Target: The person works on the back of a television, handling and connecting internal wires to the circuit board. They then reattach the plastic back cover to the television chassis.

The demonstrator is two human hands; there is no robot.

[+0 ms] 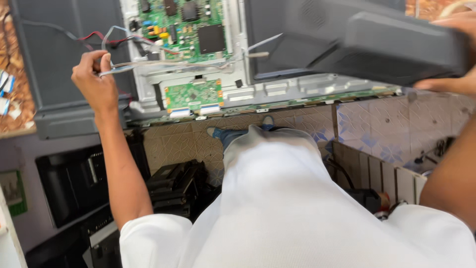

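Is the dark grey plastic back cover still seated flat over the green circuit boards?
No: the dark grey plastic back cover is lifted aside, leaving the green circuit boards exposed.

Bright, even daylight; soft shadows, slight motion blur at the right edge.

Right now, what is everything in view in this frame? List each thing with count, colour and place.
large circuit board: one, green, top centre on the opened screen chassis
small circuit board: one, green, below the large one
flat cables: a few, pale grey, running from the left hand across the chassis
red and black wires: a few, upper left
back cover: one, dark grey, lifted at upper right
tiled floor: pale patterned, below the chassis
black equipment: several pieces, lower left on the floor
shoe: one, blue, centre
white garment: one, lower centre
left hand: fingers pinching the flat cables
right hand: gripping the back cover's edge
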